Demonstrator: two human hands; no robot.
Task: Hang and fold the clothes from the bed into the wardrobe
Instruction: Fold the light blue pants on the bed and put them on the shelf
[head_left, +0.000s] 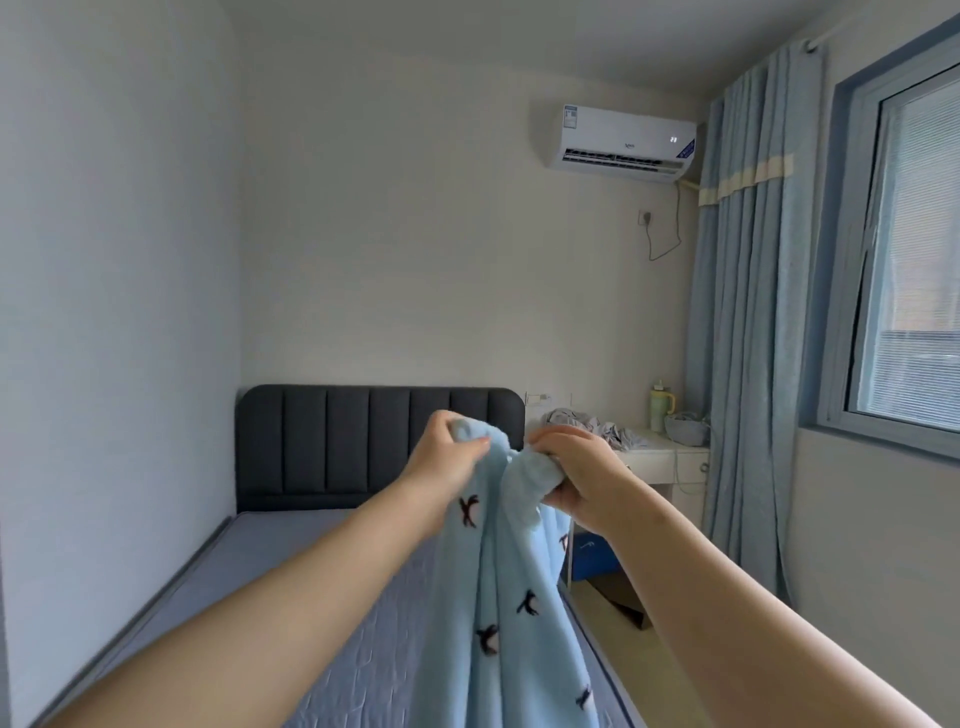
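Light-blue garment (511, 597), dark bird print; black headboard (332, 441).

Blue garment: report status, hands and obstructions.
Left hand and right hand both grip its top edge. Blue garment hangs from them over the bed. Nothing seen in the way.

Soft fleecy cloth garment (511, 597), padded matt headboard (379, 441), quilted mattress (322, 597), glossy plastic air conditioner (621, 143)

Soft daylight from window (904, 291), cool cast, wide-angle edge bending
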